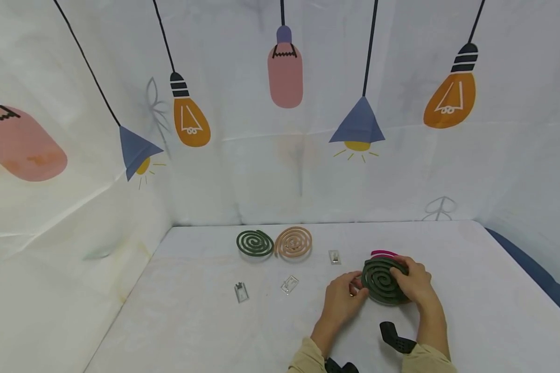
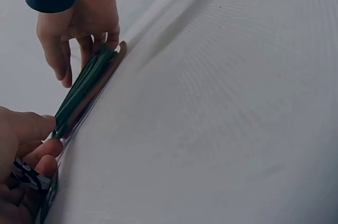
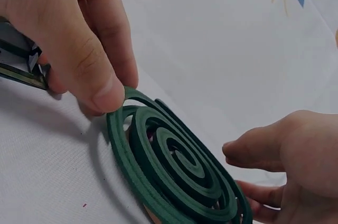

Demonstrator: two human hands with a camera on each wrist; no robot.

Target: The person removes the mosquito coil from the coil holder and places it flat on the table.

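A dark green mosquito coil (image 1: 385, 280) lies on a stack, with a brown coil edge (image 2: 99, 87) under it and a pink coil (image 1: 382, 253) showing behind. My left hand (image 1: 344, 296) pinches the green coil's left rim between thumb and finger. Its other fingers curl around a small shiny metal piece (image 3: 21, 57), partly hidden. On the far side is my right hand (image 1: 416, 282), its thumb spread over the green coil and apart from it in the right wrist view. Its fingers are at the stack's edge; whether they touch is hard to tell.
Farther back on the white table (image 1: 191, 321), another green coil (image 1: 255, 243) and a tan coil (image 1: 293, 242) lie side by side. Small metal coil stands are scattered about: one left (image 1: 241, 292), one middle (image 1: 290, 284), one near the back (image 1: 334, 257). A patterned curtain hangs behind.
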